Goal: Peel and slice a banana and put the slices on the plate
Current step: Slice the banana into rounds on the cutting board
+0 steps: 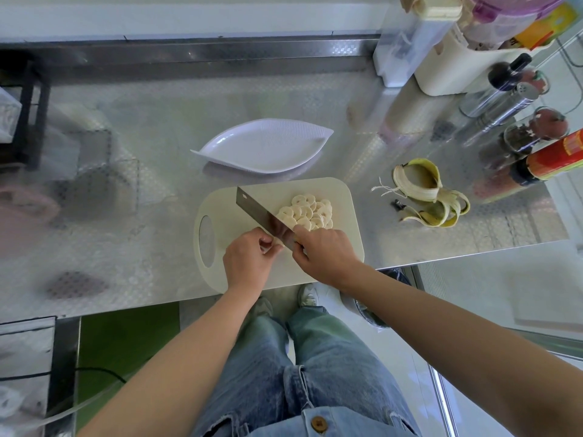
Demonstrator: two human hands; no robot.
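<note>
**Right hand [325,250] on cleaver [258,209], left hand [249,260] curled beside the blade**

Right hand wrapped firmly round the cleaver's handle, with the handle itself hidden under the fingers. Blade set on edge across the cutting board [334,190], running from near right to far left, its right face touching the heap of banana slices [307,212]. Left hand just left of the blade at its near end, fingers curled inward, tips close against the steel. Impossible to tell whether pinching a last stub of fruit or holding nothing.

Slices heaped in an overlapping pile on the right half of the board, all to the right of the blade. Board cream-coloured, with an oval grip hole at its left end and its near edge at the near edge of the steel counter [157,152].

Plate [265,149], white and leaf-shaped, just beyond the far edge of the board, apart from the slices. Banana peel [429,190] on the counter to the right of the board, split into strips, well apart from the plate. Jars and bottles [517,121] clustered at far right, beyond the peel. Cream container [448,70] farther back.
</note>
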